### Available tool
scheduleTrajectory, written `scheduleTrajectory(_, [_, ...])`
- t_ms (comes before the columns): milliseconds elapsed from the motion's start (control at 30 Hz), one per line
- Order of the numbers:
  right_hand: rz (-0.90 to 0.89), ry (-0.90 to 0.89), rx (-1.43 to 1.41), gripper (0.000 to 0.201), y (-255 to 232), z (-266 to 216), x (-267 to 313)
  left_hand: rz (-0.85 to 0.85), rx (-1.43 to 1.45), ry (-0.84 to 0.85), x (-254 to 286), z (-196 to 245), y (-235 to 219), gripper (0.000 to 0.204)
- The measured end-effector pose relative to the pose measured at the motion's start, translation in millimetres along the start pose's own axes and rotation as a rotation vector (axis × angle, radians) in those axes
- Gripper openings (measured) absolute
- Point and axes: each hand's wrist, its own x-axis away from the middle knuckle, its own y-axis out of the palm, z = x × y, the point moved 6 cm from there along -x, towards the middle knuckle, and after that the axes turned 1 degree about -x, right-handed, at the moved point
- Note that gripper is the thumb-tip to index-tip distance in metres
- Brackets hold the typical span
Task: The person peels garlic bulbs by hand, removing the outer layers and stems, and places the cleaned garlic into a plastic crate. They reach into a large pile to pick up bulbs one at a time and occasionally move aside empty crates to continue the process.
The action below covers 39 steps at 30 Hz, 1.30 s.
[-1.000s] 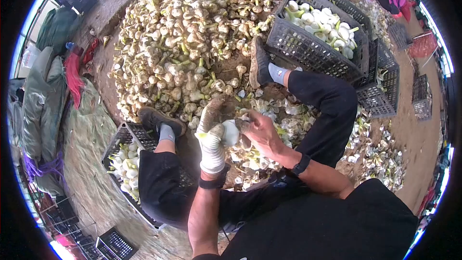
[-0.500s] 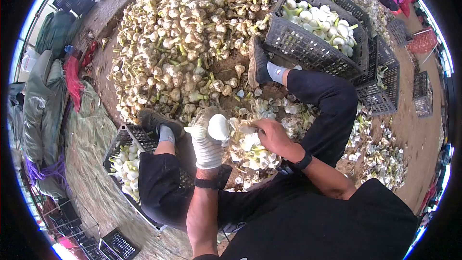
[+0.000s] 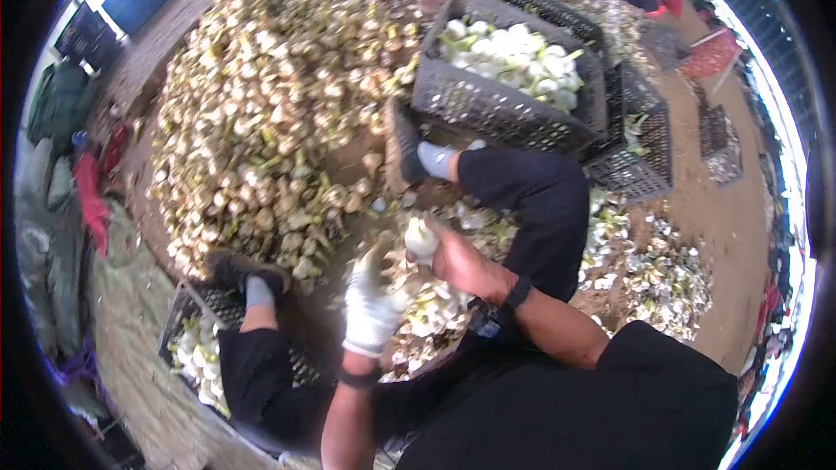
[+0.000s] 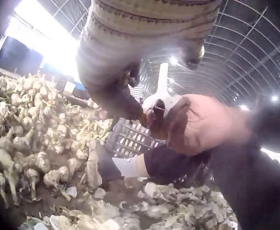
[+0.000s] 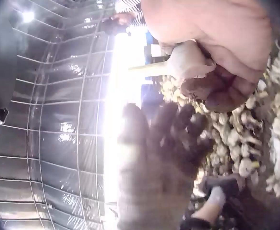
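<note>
A peeled white garlic bulb (image 3: 421, 240) with a short stem is pinched in the bare right hand (image 3: 466, 263), over scattered skins. In the right wrist view the bulb (image 5: 188, 61) lies against the curled fingers of the right hand (image 5: 216, 38), its stem pointing left. The left hand (image 3: 373, 309), in a white glove with dirty fingertips, is blurred just left of the bulb. Its fingers are spread and hold nothing in the right wrist view, where the glove (image 5: 161, 158) faces the bulb. In the left wrist view the glove (image 4: 130, 48) hangs above the bulb (image 4: 160, 100).
A large heap of unpeeled garlic (image 3: 261, 122) lies ahead. Black crates with peeled bulbs stand at the right (image 3: 496, 109) and beside the left leg (image 3: 178, 322). Loose skins (image 3: 435, 309) cover the ground between the legs. Other people sit at the top.
The peeled bulb has passed from the gloved left hand to the right hand. The left hand has let go and lowered slightly. The head view has shifted, moving the scene left.
</note>
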Motion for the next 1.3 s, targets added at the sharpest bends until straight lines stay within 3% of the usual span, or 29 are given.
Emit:
scheduleTrajectory(67, [0.083, -0.215, -0.003, 0.048, 0.1, -72.4, -3.2, -0.021, 0.278, -0.169, 3.3, -16.4, -1.8, 0.058])
scheduleTrajectory(133, [0.032, -0.451, -0.178, 0.046, -3.0, -145.1, -7.0, 0.009, 0.314, -0.174, 2.1, -0.5, -8.2, 0.053])
scheduleTrajectory(200, [0.005, -0.694, -0.104, 0.044, -26.5, -199.5, -16.0, 0.006, 0.289, -0.127, -1.1, -3.1, -10.5, 0.049])
scheduleTrajectory(233, [0.015, -0.681, -0.039, 0.031, -28.9, -209.8, -22.2, -0.007, 0.275, -0.136, -0.8, -1.8, -9.8, 0.048])
scheduleTrajectory(267, [0.015, -0.676, -0.031, 0.031, -31.6, -205.8, -32.2, -0.020, 0.261, -0.145, -0.9, 1.2, -9.0, 0.047])
scheduleTrajectory(333, [0.220, -0.565, 0.666, 0.025, -34.5, -177.3, -58.1, -0.048, 0.286, -0.159, 0.0, 7.7, -5.0, 0.048])
scheduleTrajectory(400, [0.141, -0.382, 1.053, 0.029, -46.3, -108.8, -104.2, -0.090, 0.272, -0.238, 1.0, 12.7, -3.3, 0.045])
scheduleTrajectory(467, [0.052, -0.382, 1.739, 0.037, -54.4, -46.2, -139.1, -0.073, 0.262, -0.219, 2.8, -1.4, -3.7, 0.041])
scheduleTrajectory(500, [0.012, -0.357, 1.738, 0.037, -59.5, -28.8, -155.9, -0.076, 0.251, -0.201, 2.8, -0.8, -5.3, 0.041])
scheduleTrajectory(533, [0.126, -0.422, 1.723, 0.042, -60.5, -14.2, -174.0, -0.066, 0.232, -0.189, 1.6, 1.9, -9.6, 0.041])
scheduleTrajectory(567, [0.238, -0.488, 1.698, 0.049, -45.4, -1.7, -186.1, -0.054, 0.267, -0.282, 2.7, 1.8, -11.8, 0.040])
scheduleTrajectory(600, [0.242, -0.469, 1.825, 0.061, -34.3, 6.5, -196.1, -0.062, 0.291, -0.298, 2.7, -0.5, -14.3, 0.040])
scheduleTrajectory(667, [0.048, -0.454, 1.870, 0.067, 19.4, 10.4, -207.5, -0.078, 0.286, -0.304, -3.6, 6.2, -19.0, 0.040])
scheduleTrajectory(733, [-0.010, -0.439, 2.011, 0.068, 32.0, 25.3, -238.7, -0.075, 0.280, -0.370, -5.4, 4.8, -21.3, 0.041])
scheduleTrajectory(800, [0.005, -0.448, 2.217, 0.069, 31.4, 37.2, -263.9, -0.088, 0.275, -0.307, -9.0, 9.8, -26.0, 0.041])
scheduleTrajectory(867, [0.056, -0.273, 2.104, 0.058, 22.3, 35.8, -281.7, -0.056, 0.238, -0.289, -7.6, 6.8, -30.5, 0.042])
scheduleTrajectory(900, [0.044, -0.276, 2.104, 0.058, 21.3, 37.0, -278.4, -0.046, 0.236, -0.290, -7.1, 5.8, -32.7, 0.042])
scheduleTrajectory(967, [0.162, -0.205, 1.566, 0.047, 14.4, 25.9, -261.6, 0.131, 0.291, -0.319, -8.4, 1.5, -41.6, 0.041])
scheduleTrajectory(1000, [0.162, -0.213, 1.571, 0.047, 15.2, 21.2, -246.3, 0.247, 0.343, -0.261, -9.7, -4.5, -43.1, 0.043])
scheduleTrajectory(1067, [0.113, 0.020, 0.756, 0.046, 31.1, 19.8, -190.0, 0.374, 0.453, -0.233, -11.5, -13.4, -49.8, 0.049])
scheduleTrajectory(1133, [-0.165, -0.069, 0.677, 0.052, 66.7, 6.3, -134.1, 0.453, 0.591, -0.191, -16.8, -19.2, -52.1, 0.057])
scheduleTrajectory(1233, [-0.201, -0.261, 0.780, 0.053, 106.1, -6.4, -57.3, 0.345, 0.707, -0.066, -26.4, -27.7, -36.0, 0.062])
scheduleTrajectory(1267, [-0.003, -0.306, 0.738, 0.046, 104.4, -4.6, -42.6, 0.300, 0.752, -0.047, -26.0, -20.7, -29.7, 0.062])
scheduleTrajectory(1300, [-0.052, -0.326, 0.710, 0.040, 95.2, -2.3, -37.8, 0.270, 0.641, -0.071, -20.9, -16.9, -28.8, 0.064])
